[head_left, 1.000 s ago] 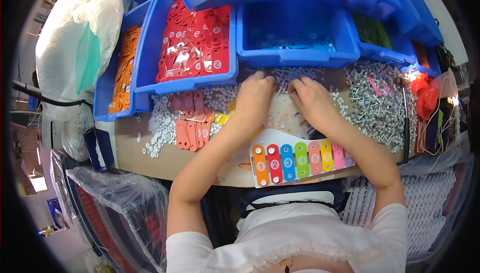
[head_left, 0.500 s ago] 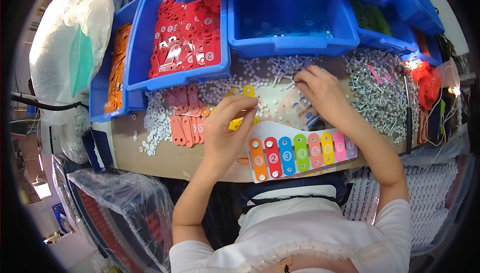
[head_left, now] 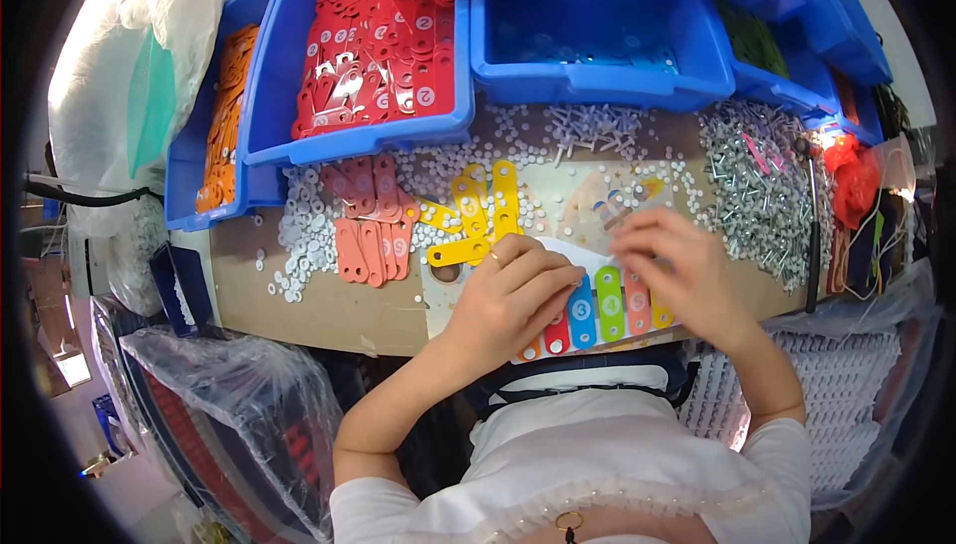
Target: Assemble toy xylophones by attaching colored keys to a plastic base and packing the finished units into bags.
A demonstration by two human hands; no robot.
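Observation:
A toy xylophone with a white base (head_left: 568, 248) and a row of coloured bars lies at the table's front edge. My left hand (head_left: 513, 295) rests over its left part, covering much of the orange and red bars. Its thumb and fingertips are pinched together at the top of the blue bar (head_left: 581, 313); whatever they hold is too small to make out. Just above the green bar (head_left: 608, 300) and the salmon bar, my right hand (head_left: 687, 270) is curled, slightly blurred, its fingertips drawn together. What it holds, if anything, cannot be made out. It hides the right-hand bars.
Loose yellow bars (head_left: 505, 196) and salmon bars (head_left: 373, 245) lie left of centre among small white caps (head_left: 299, 245). White pins (head_left: 593, 128) lie behind, and a heap of metal screws (head_left: 762, 196) at right. Blue bins (head_left: 607, 81) with red, orange and blue bars line the back.
My left hand has moved right and down onto the xylophone. My right hand has come back from the white pins toward the bars. The loose yellow bars are now uncovered.

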